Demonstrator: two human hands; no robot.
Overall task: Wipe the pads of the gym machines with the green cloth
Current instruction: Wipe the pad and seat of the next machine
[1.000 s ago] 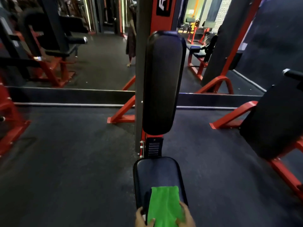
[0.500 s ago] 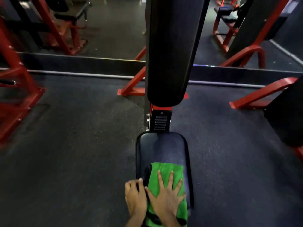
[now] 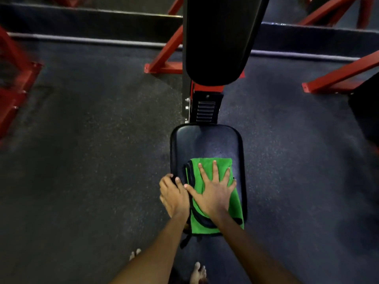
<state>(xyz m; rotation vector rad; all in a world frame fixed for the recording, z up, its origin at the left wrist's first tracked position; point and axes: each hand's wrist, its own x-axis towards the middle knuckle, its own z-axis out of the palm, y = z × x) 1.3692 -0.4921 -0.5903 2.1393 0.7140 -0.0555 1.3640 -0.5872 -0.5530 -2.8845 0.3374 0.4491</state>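
The green cloth [image 3: 213, 226], folded with a dark hem, lies on the near half of the black seat pad [image 3: 207, 140] of a red-framed gym machine. My right hand [image 3: 211, 191] presses flat on the cloth with its fingers spread and pointing away from me. My left hand [image 3: 173, 194] grips the seat pad's left edge beside the cloth, fingers curled over the rim. The tall black back pad [image 3: 217, 37] rises just beyond the seat.
Red steel frame legs [image 3: 164, 58] spread on the dark rubber floor behind the seat, with more red frames at far left [image 3: 14, 83] and right [image 3: 338, 76]. A raised floor ledge [image 3: 92, 27] runs across the back. My bare feet [image 3: 198, 273] stand below the seat.
The view has tilted down and closer to the seat. My right hand has slid the cloth forward along the seat pad; my left hand now curls over the pad's left edge.
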